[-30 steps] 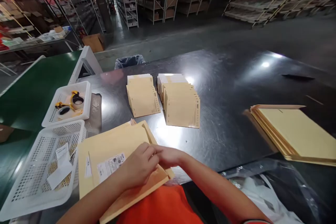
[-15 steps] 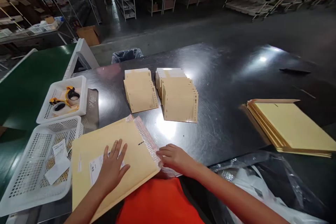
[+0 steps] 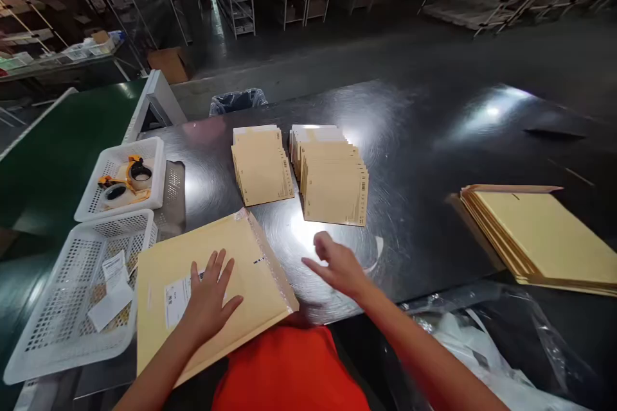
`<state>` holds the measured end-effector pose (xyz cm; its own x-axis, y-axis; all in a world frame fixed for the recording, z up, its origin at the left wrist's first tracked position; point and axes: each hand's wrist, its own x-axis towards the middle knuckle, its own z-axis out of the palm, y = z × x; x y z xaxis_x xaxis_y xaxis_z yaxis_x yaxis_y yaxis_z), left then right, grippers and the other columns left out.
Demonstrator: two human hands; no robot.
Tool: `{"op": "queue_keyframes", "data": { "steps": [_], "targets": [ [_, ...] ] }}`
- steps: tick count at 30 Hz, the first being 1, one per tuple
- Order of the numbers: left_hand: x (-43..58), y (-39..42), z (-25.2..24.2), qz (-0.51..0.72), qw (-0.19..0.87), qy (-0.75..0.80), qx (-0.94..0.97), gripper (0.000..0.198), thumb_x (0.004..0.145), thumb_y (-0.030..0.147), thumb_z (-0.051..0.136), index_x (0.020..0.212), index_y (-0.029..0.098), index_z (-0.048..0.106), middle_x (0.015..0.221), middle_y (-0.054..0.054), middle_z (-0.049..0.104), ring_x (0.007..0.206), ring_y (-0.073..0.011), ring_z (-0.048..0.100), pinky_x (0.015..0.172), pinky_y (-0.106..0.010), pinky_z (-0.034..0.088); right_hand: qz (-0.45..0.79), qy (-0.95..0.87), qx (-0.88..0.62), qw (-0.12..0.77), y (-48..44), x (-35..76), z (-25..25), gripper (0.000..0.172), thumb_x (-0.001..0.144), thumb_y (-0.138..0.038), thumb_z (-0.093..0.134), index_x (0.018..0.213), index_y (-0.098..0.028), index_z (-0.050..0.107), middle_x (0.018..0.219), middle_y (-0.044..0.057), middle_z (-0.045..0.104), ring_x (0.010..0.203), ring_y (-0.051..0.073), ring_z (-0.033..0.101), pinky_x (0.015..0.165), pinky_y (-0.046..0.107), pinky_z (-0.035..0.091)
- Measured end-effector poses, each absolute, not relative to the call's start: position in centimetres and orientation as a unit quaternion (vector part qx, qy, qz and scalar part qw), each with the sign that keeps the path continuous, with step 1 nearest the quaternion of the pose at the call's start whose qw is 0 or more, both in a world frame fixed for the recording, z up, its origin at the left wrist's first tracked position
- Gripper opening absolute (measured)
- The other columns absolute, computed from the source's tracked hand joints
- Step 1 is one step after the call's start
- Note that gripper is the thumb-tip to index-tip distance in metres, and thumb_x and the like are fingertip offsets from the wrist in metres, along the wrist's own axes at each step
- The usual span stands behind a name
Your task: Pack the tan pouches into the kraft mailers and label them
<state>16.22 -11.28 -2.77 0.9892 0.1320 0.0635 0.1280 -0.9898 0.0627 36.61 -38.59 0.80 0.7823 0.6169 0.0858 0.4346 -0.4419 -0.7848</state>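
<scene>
My left hand (image 3: pixel 209 292) lies flat with fingers spread on a large yellow padded envelope (image 3: pixel 250 263), partly over its white shipping label (image 3: pixel 173 300). The envelope rests at the near edge of the dark metal table (image 3: pixel 424 160), with its flap edge to the right. My right hand (image 3: pixel 337 263) hovers over the bare table just right of the envelope, and its fingers are smeared by motion. A thin pale curved strip (image 3: pixel 378 249) shows just beyond that hand; whether the hand holds it is unclear.
Two stacks of small tan envelopes (image 3: pixel 263 170) (image 3: pixel 335 186) sit mid-table, and a stack of large yellow envelopes (image 3: pixel 544 237) at right. Left are two white baskets, one with paper slips (image 3: pixel 72 340), one with tape dispensers (image 3: pixel 120 148). A green conveyor (image 3: pixel 53 154) runs left.
My hands came apart from the envelope's corner. The left one spread flat on the envelope, and the right one left the flap edge and swung right over the table.
</scene>
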Motion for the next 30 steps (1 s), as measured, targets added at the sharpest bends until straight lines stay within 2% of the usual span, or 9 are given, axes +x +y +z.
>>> {"op": "queue_keyframes", "data": {
  "steps": [3, 5, 9, 12, 16, 21, 24, 28, 30],
  "targets": [
    [16.4, -11.5, -3.1, 0.043, 0.018, 0.064, 0.997, 0.062, 0.091, 0.046, 0.047, 0.145, 0.017, 0.035, 0.155, -0.018, 0.026, 0.143, -0.0363, 0.023, 0.107, -0.071, 0.014, 0.222, -0.403, -0.797, 0.392, -33.3, 34.4, -2.6, 0.028, 0.088, -0.044, 0.045, 0.071, -0.022, 0.048, 0.06, -0.002, 0.052, 0.056, 0.013, 0.046, 0.055, 0.026, 0.035],
    [16.4, -11.5, -3.2, 0.047, 0.015, 0.06, 0.997, 0.062, 0.091, 0.047, 0.047, 0.145, 0.018, 0.035, 0.155, -0.018, 0.027, 0.143, -0.0362, 0.023, 0.107, -0.071, 0.014, 0.225, -0.428, -0.79, 0.377, -32.0, 33.9, -3.5, 0.033, 0.092, -0.036, 0.034, 0.065, -0.022, 0.045, 0.061, -0.001, 0.052, 0.059, 0.013, 0.046, 0.056, 0.026, 0.031],
    [16.3, -11.7, -3.0, 0.046, 0.023, 0.06, 0.997, 0.064, 0.09, 0.046, 0.047, 0.146, 0.018, 0.034, 0.156, -0.018, 0.025, 0.143, -0.036, 0.022, 0.109, -0.069, 0.011, 0.186, -0.489, -0.795, 0.307, -32.1, 32.5, -3.5, 0.027, 0.09, -0.025, 0.038, 0.067, -0.02, 0.05, 0.065, 0.001, 0.056, 0.059, 0.013, 0.046, 0.057, 0.027, 0.028],
    [16.4, -11.9, -2.9, 0.047, 0.029, 0.06, 0.997, 0.065, 0.09, 0.045, 0.048, 0.147, 0.019, 0.032, 0.156, -0.017, 0.024, 0.143, -0.0366, 0.022, 0.109, -0.07, 0.01, 0.151, -0.548, -0.79, 0.23, -30.6, 31.0, -3.9, 0.022, 0.09, -0.022, 0.042, 0.076, -0.019, 0.059, 0.072, 0.004, 0.062, 0.064, 0.015, 0.051, 0.058, 0.027, 0.03],
    [16.5, -11.9, -3.0, 0.049, 0.024, 0.04, 0.998, 0.067, 0.09, 0.043, 0.048, 0.148, 0.018, 0.028, 0.157, -0.016, 0.023, 0.144, -0.0367, 0.021, 0.11, -0.07, 0.006, 0.078, -0.506, -0.845, 0.153, -23.5, 33.3, -3.5, 0.03, 0.097, -0.026, 0.035, 0.094, -0.016, 0.063, 0.094, 0.012, 0.064, 0.083, 0.022, 0.056, 0.067, 0.031, 0.037],
    [16.4, -11.9, -3.3, 0.053, 0.015, 0.05, 0.997, 0.068, 0.091, 0.046, 0.045, 0.149, 0.015, 0.027, 0.156, -0.018, 0.023, 0.143, -0.0375, 0.021, 0.109, -0.071, 0.005, 0.055, -0.408, -0.903, 0.123, -16.4, 38.0, -1.7, 0.033, 0.098, -0.02, 0.029, 0.105, -0.011, 0.06, 0.107, 0.017, 0.06, 0.096, 0.027, 0.054, 0.075, 0.036, 0.039],
    [16.8, -12.3, -3.3, 0.052, 0.03, 0.075, 0.995, 0.067, 0.09, 0.045, 0.046, 0.147, 0.015, 0.029, 0.156, -0.018, 0.024, 0.143, -0.0374, 0.023, 0.109, -0.071, 0.006, 0.058, -0.442, -0.887, 0.123, -20.9, 34.6, -3.6, 0.028, 0.096, -0.022, 0.034, 0.095, -0.016, 0.061, 0.099, 0.014, 0.061, 0.093, 0.026, 0.054, 0.073, 0.035, 0.039],
    [17.2, -12.7, -2.5, 0.051, 0.084, 0.076, 0.992, 0.063, 0.088, 0.041, 0.051, 0.145, 0.018, 0.033, 0.156, -0.017, 0.027, 0.143, -0.0364, 0.024, 0.11, -0.071, 0.005, 0.109, -0.419, -0.887, 0.157, -31.2, 28.6, -6.9, 0.022, 0.095, -0.029, 0.038, 0.088, -0.021, 0.058, 0.092, 0.011, 0.058, 0.08, 0.024, 0.056, 0.062, 0.033, 0.039],
    [16.4, -12.0, -1.9, 0.084, 0.122, 0.098, 0.984, 0.053, 0.09, 0.039, 0.049, 0.138, 0.019, 0.04, 0.155, -0.016, 0.028, 0.143, -0.0333, 0.024, 0.113, -0.064, 0.013, 0.126, -0.384, -0.894, 0.194, -34.0, 27.6, -7.3, 0.021, 0.095, -0.033, 0.038, 0.09, -0.022, 0.055, 0.092, 0.009, 0.056, 0.077, 0.023, 0.056, 0.06, 0.032, 0.04]
  ]
}}
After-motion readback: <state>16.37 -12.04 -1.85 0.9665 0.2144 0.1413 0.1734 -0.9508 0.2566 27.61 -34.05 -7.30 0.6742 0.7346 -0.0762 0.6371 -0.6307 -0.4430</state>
